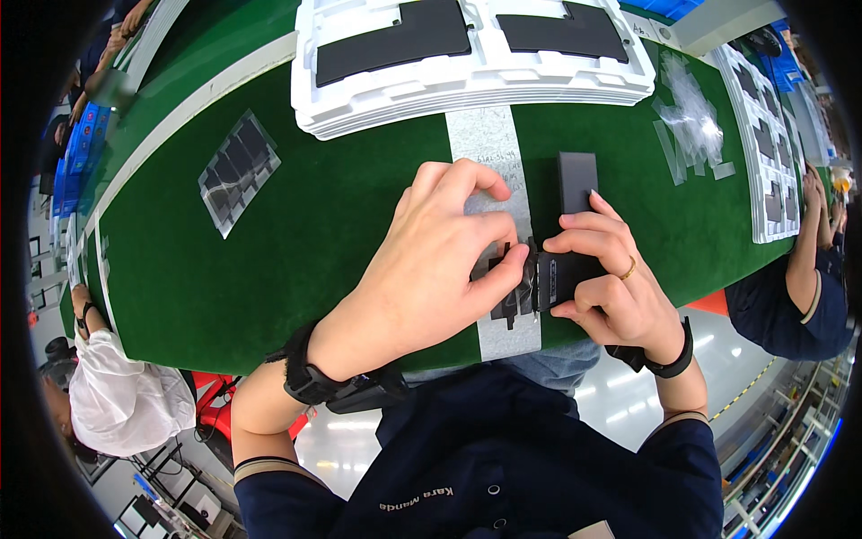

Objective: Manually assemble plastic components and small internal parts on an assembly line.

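Near the table's front edge, my right hand (615, 278) grips a flat black part (558, 280) between thumb and fingers. My left hand (431, 251) is closed in a pinch, thumb and index finger meeting on a thin black adhesive-looking piece (510, 301) along the part's left edge. Whether that piece is stuck to the part cannot be made out. Both lie over a grey-white strip (485, 135) running across the green table. Just beyond my right fingers sits a dark rectangular block (577, 175).
A stack of white trays (395, 101) holding black L-shaped parts stands at the back. A clear sheet with black pieces (240, 171) lies left. Loose clear film strips (691, 126) are heaped at right, beside another white tray (738, 117). Other people sit at both sides.
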`<control>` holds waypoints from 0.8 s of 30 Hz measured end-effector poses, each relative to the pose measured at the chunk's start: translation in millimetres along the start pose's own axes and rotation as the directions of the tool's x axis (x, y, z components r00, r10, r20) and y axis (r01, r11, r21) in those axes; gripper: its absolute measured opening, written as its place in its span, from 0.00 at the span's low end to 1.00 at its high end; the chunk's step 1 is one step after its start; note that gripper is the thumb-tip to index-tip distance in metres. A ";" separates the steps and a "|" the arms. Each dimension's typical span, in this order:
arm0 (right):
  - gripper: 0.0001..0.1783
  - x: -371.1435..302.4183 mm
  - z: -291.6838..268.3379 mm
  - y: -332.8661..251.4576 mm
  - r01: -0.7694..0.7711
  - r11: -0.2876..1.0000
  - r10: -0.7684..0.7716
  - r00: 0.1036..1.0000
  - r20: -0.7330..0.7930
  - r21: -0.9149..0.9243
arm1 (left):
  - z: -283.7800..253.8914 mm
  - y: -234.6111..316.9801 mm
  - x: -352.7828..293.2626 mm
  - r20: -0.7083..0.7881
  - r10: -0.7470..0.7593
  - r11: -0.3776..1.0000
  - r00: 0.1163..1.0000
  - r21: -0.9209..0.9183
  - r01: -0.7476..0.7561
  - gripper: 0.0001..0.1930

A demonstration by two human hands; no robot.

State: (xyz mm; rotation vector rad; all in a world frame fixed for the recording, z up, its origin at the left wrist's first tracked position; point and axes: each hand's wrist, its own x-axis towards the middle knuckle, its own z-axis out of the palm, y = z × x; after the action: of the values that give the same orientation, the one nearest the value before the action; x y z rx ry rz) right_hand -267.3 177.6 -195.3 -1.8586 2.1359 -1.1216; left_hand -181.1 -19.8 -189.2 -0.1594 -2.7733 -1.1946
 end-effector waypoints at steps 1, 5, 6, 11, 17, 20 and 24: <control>0.21 -0.1 0.1 0.2 0.002 1.000 -0.002 1.000 -0.001 -0.005 | 0.0 0.2 0.1 0.000 0.000 1.000 1.000 0.000 0.000 0.05; 0.21 0.2 0.1 0.0 0.000 1.000 0.000 1.000 -0.002 -0.011 | 0.2 1.5 0.6 -0.002 -0.003 1.000 1.000 0.015 0.003 0.05; 0.21 0.2 -0.2 -0.3 -0.003 1.000 0.003 1.000 -0.005 -0.011 | 0.2 1.7 0.5 -0.004 -0.004 1.000 1.000 0.020 0.005 0.05; 0.19 -4.0 -1.6 1.7 -0.053 0.996 0.059 0.996 -0.072 0.075 | -1.2 -5.9 2.2 -0.050 -0.029 0.994 0.998 0.105 0.034 0.04; 0.16 -0.4 -2.3 0.8 -0.103 0.992 0.108 0.992 0.071 -0.075 | -3.6 -2.8 4.9 -0.120 -0.094 0.993 0.988 0.061 0.102 0.06; 0.15 5.1 -8.5 -4.3 -0.157 0.980 0.174 0.974 0.147 -0.121 | -4.5 -6.3 2.8 -0.105 -0.050 0.997 0.993 0.047 0.055 0.06; 0.17 8.6 -17.7 -7.3 -0.207 0.960 0.243 0.950 0.194 -0.186 | -11.7 -2.8 0.8 -0.058 -0.038 0.997 0.998 0.070 0.042 0.10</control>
State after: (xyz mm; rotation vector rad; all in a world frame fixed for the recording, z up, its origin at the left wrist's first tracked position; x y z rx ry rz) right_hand -272.7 178.2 -175.0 -1.6514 2.2978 -0.6827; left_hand -181.5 -30.2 -183.1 -0.0622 -2.7775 -1.0895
